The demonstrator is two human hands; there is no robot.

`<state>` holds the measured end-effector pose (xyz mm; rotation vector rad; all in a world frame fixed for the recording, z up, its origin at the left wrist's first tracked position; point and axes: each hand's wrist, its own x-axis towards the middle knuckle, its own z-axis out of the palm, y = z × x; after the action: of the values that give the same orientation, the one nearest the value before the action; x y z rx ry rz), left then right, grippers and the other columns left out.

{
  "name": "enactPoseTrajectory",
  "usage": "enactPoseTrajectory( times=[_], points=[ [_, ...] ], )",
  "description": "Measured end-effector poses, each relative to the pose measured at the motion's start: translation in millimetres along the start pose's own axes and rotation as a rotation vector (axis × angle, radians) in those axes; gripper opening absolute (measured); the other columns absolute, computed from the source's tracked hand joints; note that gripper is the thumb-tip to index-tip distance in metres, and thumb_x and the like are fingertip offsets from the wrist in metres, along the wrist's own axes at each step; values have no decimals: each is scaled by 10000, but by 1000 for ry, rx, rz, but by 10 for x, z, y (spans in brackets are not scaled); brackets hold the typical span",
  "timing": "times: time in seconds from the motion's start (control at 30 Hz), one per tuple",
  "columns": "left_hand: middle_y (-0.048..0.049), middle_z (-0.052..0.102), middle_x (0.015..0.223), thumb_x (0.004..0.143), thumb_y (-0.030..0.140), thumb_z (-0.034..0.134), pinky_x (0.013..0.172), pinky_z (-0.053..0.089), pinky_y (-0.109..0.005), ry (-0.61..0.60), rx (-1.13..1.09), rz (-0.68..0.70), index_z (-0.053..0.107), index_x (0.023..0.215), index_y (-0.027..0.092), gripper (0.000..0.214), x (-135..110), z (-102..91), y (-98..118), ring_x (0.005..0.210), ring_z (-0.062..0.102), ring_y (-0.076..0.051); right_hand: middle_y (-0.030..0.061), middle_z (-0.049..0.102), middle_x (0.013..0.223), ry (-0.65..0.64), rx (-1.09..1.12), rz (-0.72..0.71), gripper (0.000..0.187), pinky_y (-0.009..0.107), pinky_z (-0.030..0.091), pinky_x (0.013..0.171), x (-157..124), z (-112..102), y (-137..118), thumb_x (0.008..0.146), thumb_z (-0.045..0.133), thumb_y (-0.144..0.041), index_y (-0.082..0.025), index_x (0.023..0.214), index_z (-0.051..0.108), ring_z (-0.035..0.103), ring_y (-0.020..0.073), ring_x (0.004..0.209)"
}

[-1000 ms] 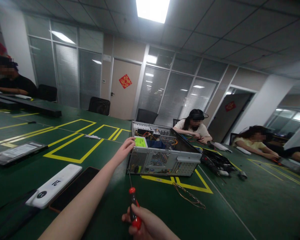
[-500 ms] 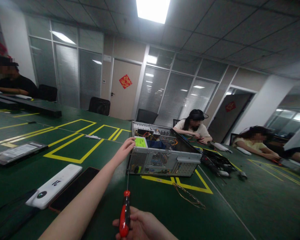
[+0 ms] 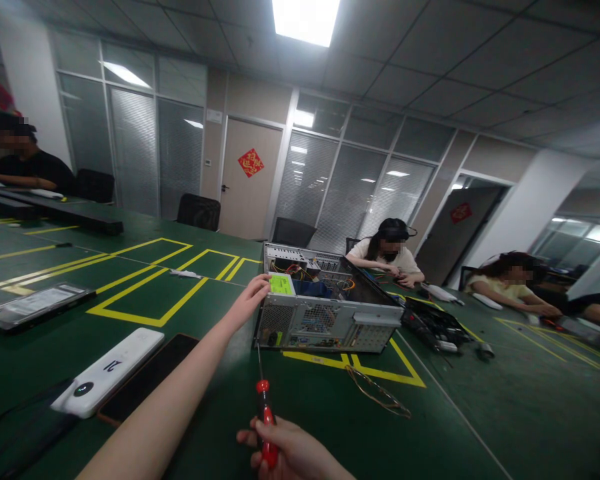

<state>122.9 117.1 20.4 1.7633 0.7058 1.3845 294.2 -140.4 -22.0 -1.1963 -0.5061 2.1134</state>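
An opened computer case (image 3: 347,323) lies on the green table, its back panel facing me and its inside showing coloured wires and a power supply with a yellow-green label (image 3: 281,285). My left hand (image 3: 253,297) holds the case's near left upper edge beside that label; its fingertips partly hide the corner. In my right hand (image 3: 290,443) is a red and black screwdriver (image 3: 265,407), fingers closed around its handle. The screwdriver's thin shaft points away from me, its tip at the lower left corner of the back panel. Whether the tip sits on a screw is too small to tell.
To the left lie a white device (image 3: 111,370) marked 21, a dark phone (image 3: 147,377) and a hard drive (image 3: 35,305). A thin cable loop (image 3: 377,392) lies before the case. Black parts (image 3: 437,323) are at right. Other people sit around the table.
My right hand and the screwdriver handle have shifted slightly right, and the fingers have turned further around the handle. My left hand and the case look unmoved.
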Motion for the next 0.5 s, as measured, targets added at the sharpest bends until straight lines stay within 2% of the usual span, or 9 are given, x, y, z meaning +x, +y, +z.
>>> enactPoseTrajectory(
  times=[0.1,0.2,0.27,0.37,0.5],
  points=[
    [-140,840,1696,1131,760,809,1530,547,-570,15,-7,1,843,1019,281,493,-2,3,-4,1725,719,-396,11,794,911,-10,3,7,348,203,399,632,8,3,11,924,1061,-215,-225,992,720,673,119,676],
    [-142,847,1682,1120,775,819,1533,542,-575,26,-7,6,842,1014,280,506,-2,6,-12,1712,729,-397,47,825,967,-35,0,31,243,271,533,731,12,-9,27,891,954,-196,-214,1022,750,781,170,770],
    [-147,845,1684,1117,782,819,1533,539,-574,27,-7,8,844,1018,277,515,-2,9,-18,1713,728,-396,80,864,1062,-66,-2,28,293,336,611,879,17,-23,41,795,894,-144,-207,1046,757,846,201,883],
    [-154,832,1704,1114,789,814,1525,545,-574,18,-23,6,846,1025,275,522,-3,13,-23,1717,725,-398,106,895,1194,-113,-22,-5,450,439,618,1085,40,-44,65,703,873,-88,-211,1120,759,886,239,1042],
    [-156,848,1670,1113,777,825,1526,543,-577,22,-24,20,836,1001,273,517,7,14,-26,1699,735,-394,111,897,1204,-114,-74,-12,480,467,591,1133,72,-62,84,744,970,-119,-217,1155,743,893,258,1095]
  ],
)
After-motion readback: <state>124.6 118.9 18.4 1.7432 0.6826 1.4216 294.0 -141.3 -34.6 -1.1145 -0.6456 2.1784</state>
